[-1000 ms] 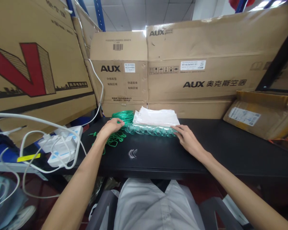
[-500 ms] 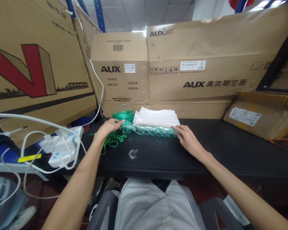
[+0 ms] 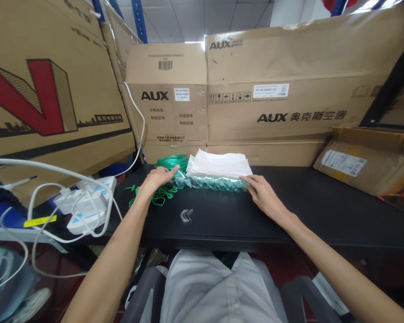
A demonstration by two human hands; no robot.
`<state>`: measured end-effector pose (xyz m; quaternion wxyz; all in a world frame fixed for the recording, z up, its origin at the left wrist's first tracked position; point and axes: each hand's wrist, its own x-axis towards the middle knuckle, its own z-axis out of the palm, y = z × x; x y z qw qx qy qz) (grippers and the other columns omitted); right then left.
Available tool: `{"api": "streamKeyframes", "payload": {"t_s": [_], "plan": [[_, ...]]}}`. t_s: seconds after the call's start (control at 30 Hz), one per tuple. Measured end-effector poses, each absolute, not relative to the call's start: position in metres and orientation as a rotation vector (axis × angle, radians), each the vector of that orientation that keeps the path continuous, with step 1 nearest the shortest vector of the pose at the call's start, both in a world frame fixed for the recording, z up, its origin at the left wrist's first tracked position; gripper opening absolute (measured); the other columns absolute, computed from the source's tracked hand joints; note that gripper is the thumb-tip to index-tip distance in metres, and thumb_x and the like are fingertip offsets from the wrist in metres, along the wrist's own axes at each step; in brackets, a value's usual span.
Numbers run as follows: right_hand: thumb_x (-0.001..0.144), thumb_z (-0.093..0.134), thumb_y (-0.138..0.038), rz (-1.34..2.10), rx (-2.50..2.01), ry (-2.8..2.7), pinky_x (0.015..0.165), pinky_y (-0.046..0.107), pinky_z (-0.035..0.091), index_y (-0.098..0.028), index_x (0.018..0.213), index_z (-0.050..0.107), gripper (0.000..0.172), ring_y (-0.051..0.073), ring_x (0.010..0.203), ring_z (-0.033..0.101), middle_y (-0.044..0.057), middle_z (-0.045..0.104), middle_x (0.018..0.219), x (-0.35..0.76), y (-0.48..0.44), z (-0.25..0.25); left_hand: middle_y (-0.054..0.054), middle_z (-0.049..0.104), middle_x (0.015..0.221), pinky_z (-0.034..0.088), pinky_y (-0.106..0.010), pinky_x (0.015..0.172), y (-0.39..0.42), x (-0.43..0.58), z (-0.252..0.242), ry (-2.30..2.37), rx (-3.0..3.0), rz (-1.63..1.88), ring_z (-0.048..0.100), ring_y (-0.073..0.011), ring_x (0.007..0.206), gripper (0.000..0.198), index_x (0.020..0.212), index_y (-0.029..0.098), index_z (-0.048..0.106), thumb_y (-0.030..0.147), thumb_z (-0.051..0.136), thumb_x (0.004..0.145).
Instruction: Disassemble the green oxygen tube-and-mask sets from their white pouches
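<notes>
Left hand (image 3: 156,178) slid right | right hand (image 3: 264,195) flat | grips apart | one clear roll (image 3: 208,182)

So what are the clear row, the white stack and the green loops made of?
The clear row looks like thin transparent plastic, glossy and greenish; it shows highlights and see-through ridges. The white stack is flat sheets, paper or plastic bags, cannot tell which. The green loops look like thin flexible cord or tubing, probably plastic; they lie limp and curled.

Bright overhead light — sharp centre, edges bowed (wide lens).
</notes>
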<state>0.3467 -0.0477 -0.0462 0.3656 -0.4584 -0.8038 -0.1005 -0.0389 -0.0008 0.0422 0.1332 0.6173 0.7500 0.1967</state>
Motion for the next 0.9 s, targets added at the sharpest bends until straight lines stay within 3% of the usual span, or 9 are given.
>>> {"api": "streamKeyframes", "payload": {"t_s": [0.07, 0.17, 0.3, 0.4, 0.67, 0.8, 0.9], "plan": [[0.103, 0.049, -0.026, -0.259, -1.182, -2.068, 0.097, 0.049, 0.053, -0.025, 0.136, 0.066, 0.038, 0.033, 0.117, 0.061, 0.014, 0.067, 0.128, 0.347, -0.048, -0.046, -0.014, 0.080, 0.102, 0.048, -0.044, 0.100, 0.000, -0.036, 0.042, 2.182, 1.770, 0.596, 0.066, -0.0409, 0.117, 0.051, 0.078, 0.021, 0.075, 0.070, 0.060, 0.082], [0.103, 0.049, -0.027, -0.260, -1.185, -2.067, 0.097, 0.050, 0.053, -0.025, 0.136, 0.065, 0.037, 0.033, 0.117, 0.060, 0.013, 0.067, 0.128, 0.346, -0.049, -0.045, -0.011, 0.080, 0.090, 0.052, -0.039, 0.093, 0.003, -0.035, 0.041, 2.158, 1.744, 0.642, 0.073, -0.0343, 0.103, 0.045, 0.076, 0.022, 0.074, 0.065, 0.064, 0.082], [0.103, 0.048, -0.028, -0.259, -1.177, -2.074, 0.098, 0.050, 0.053, -0.024, 0.135, 0.066, 0.037, 0.033, 0.115, 0.061, 0.013, 0.067, 0.128, 0.346, -0.049, -0.045, -0.007, 0.079, 0.088, 0.055, -0.031, 0.076, 0.009, -0.041, 0.034, 2.098, 1.688, 0.731, 0.075, -0.0213, 0.078, 0.039, 0.091, 0.018, 0.074, 0.055, 0.069, 0.084], [0.103, 0.049, -0.028, -0.258, -1.170, -2.076, 0.097, 0.050, 0.053, -0.026, 0.136, 0.066, 0.037, 0.032, 0.113, 0.061, 0.012, 0.068, 0.128, 0.347, -0.047, -0.046, -0.004, 0.079, 0.092, 0.053, -0.024, 0.066, 0.012, -0.046, 0.029, 2.070, 1.647, 0.823, 0.074, -0.0168, 0.070, 0.040, 0.101, 0.019, 0.074, 0.053, 0.073, 0.081], [0.103, 0.048, -0.031, -0.251, -1.175, -2.059, 0.096, 0.051, 0.054, -0.026, 0.135, 0.067, 0.038, 0.033, 0.113, 0.061, 0.013, 0.068, 0.126, 0.350, -0.044, -0.049, 0.002, 0.064, 0.054, 0.041, -0.023, 0.053, 0.015, -0.055, 0.021, 2.021, 1.714, 0.883, 0.067, -0.0188, 0.062, 0.049, 0.091, 0.023, 0.075, 0.066, 0.079, 0.069], [0.103, 0.047, -0.031, -0.247, -1.180, -2.046, 0.098, 0.052, 0.053, -0.026, 0.134, 0.068, 0.038, 0.033, 0.113, 0.061, 0.013, 0.068, 0.126, 0.351, -0.042, -0.049, 0.003, 0.057, 0.050, 0.039, -0.023, 0.050, 0.015, -0.058, 0.017, 1.941, 1.766, 0.877, 0.061, -0.0169, 0.054, 0.049, 0.093, 0.023, 0.075, 0.066, 0.077, 0.070], [0.103, 0.047, -0.032, -0.243, -1.179, -2.044, 0.098, 0.052, 0.053, -0.025, 0.135, 0.067, 0.038, 0.033, 0.113, 0.060, 0.013, 0.068, 0.126, 0.351, -0.042, -0.049, 0.002, 0.062, 0.056, 0.041, -0.023, 0.049, 0.011, -0.056, 0.015, 1.878, 1.787, 0.872, 0.062, -0.0163, 0.053, 0.046, 0.105, 0.021, 0.074, 0.060, 0.071, 0.080]]}}
